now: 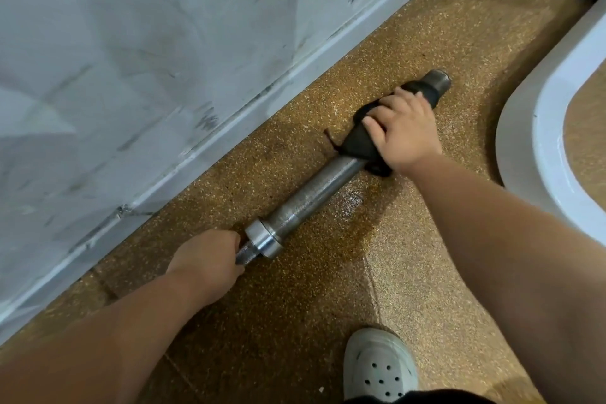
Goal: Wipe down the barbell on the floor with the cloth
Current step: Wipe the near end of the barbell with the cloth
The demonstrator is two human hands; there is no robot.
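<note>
Speckled brown floor (295, 321), granular in texture, meets a scuffed white wall (131, 59) at a skirting line. The barbell (311, 193) lies on the floor near that wall, with its long axis running diagonally from lower left to upper right. The visible section is a dull, smooth steel sleeve, cylindrical, ending at a polished collar (262, 239).

The left hand (206, 256) has its fingers clamped round the thinner shaft directly behind the collar. The right hand (403, 128) is nearer the free end (437, 80). Its fingers (377, 126) curl over the dark cloth (357, 141), which is draped round the sleeve, and press it onto the metal.

Bare sleeve runs from the right fingers back toward the collar, and a short bare stub lies beyond the fingertips. Judgement: the coming stroke should follow the long axis, with the left hand preventing roll.
</note>
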